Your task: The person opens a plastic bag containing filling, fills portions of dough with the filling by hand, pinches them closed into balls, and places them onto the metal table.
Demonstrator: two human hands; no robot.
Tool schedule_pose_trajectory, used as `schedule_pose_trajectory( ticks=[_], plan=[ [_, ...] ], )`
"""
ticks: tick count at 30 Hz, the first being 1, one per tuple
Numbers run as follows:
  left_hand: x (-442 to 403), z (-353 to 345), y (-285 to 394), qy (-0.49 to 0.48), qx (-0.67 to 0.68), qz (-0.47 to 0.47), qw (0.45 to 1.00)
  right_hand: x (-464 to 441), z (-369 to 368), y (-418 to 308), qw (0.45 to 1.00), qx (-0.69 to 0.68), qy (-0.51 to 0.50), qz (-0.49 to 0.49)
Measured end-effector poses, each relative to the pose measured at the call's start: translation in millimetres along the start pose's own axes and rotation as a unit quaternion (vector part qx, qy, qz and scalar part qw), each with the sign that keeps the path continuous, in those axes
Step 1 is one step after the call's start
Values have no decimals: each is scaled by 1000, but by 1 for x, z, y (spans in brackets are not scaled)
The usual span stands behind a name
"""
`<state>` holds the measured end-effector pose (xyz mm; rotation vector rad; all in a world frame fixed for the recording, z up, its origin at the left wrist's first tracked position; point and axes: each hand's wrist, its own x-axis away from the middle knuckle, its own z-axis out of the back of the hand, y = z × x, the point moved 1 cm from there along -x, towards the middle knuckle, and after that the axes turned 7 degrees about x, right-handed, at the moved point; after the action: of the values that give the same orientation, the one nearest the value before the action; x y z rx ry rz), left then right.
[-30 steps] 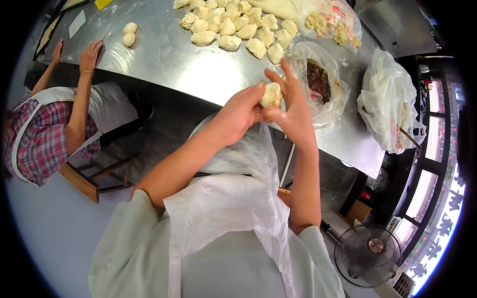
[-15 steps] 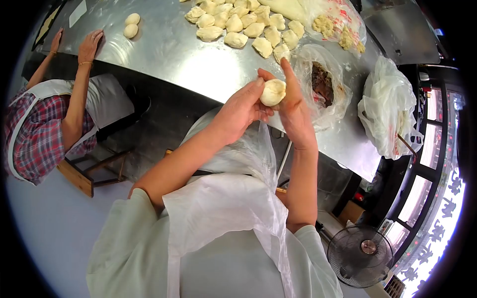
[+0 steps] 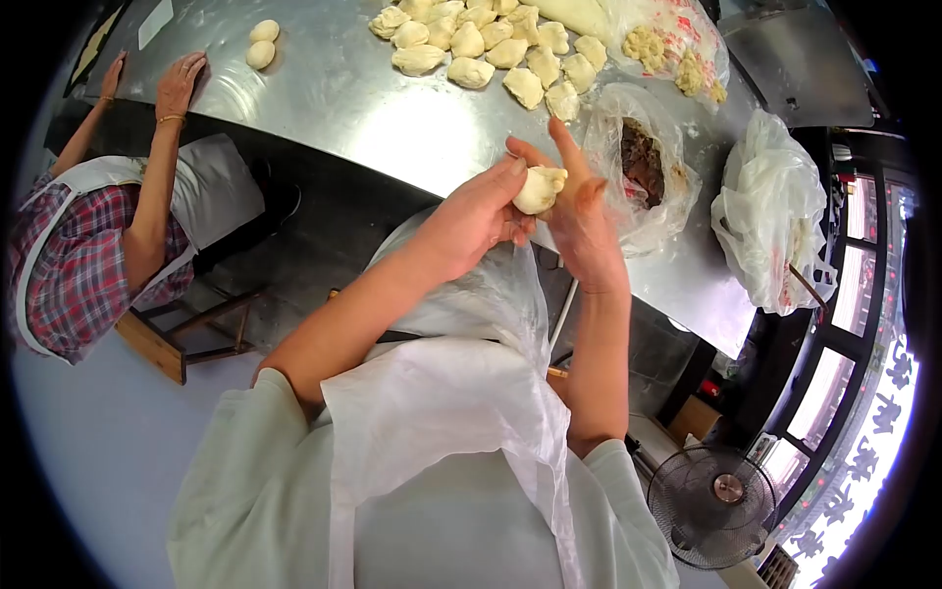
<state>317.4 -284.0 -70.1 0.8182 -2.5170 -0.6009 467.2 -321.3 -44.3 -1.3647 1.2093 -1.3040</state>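
Over the table's front edge, my left hand [image 3: 473, 218] is closed around a filled dough ball [image 3: 536, 192]. The ball is pale and round, with a pinched tip pointing up and to the right. Beside it, my right hand [image 3: 587, 231] is open, its fingers stretched out and apart. Its palm side is close to the ball; whether it touches the ball I cannot tell. Just beyond my hands, several flattened dough pieces [image 3: 470, 73] lie in rows. Right of my right hand is a plastic bag [image 3: 677, 216] with a dark brown filling [image 3: 642, 167].
Two smooth dough balls [image 3: 261, 54] sit on the steel table [image 3: 324, 108]. At left, another person in a plaid shirt [image 3: 74, 260] rests both hands there. Crumbly yellow dough [image 3: 645, 49], a white plastic bag [image 3: 770, 211] and a fan [image 3: 711, 506] are at right.
The dough ball has turned in my left hand, so its pinched tip now stands out at the upper right. My right hand has rotated slightly, its thumb showing more.
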Motion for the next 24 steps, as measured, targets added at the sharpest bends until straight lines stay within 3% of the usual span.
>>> schedule_pose_trajectory(
  ticks=[2,3,6,8,10,11,14,16,19,22,24],
  plan=[
    [4,-5,4,-17,-23,16,999,5,6,-15,996,72,-52,29],
    [6,-4,3,-15,-36,28,999,2,3,-13,982,172,-25,67],
    [-1,-10,0,-34,-45,54,997,7,-4,-26,987,104,-15,-123],
    [-1,-13,0,-46,-10,58,997,7,-11,-11,992,62,91,-58],
    [1,-27,-2,15,27,33,999,3,-14,0,985,32,166,43],
    [2,-32,-3,45,45,20,998,9,-13,-9,988,48,149,-19],
    [1,-12,-10,26,-12,-14,999,10,-12,-10,991,45,120,28],
    [4,-7,-8,-28,-14,12,999,14,5,-11,999,14,43,22],
    [5,-5,-10,-74,-17,57,995,18,14,-19,994,78,-55,-52],
    [-1,-14,-13,-89,-3,64,994,17,5,-23,995,76,1,-67],
    [0,-26,-11,-42,21,39,998,11,0,-1,992,63,80,76]
  ],
)
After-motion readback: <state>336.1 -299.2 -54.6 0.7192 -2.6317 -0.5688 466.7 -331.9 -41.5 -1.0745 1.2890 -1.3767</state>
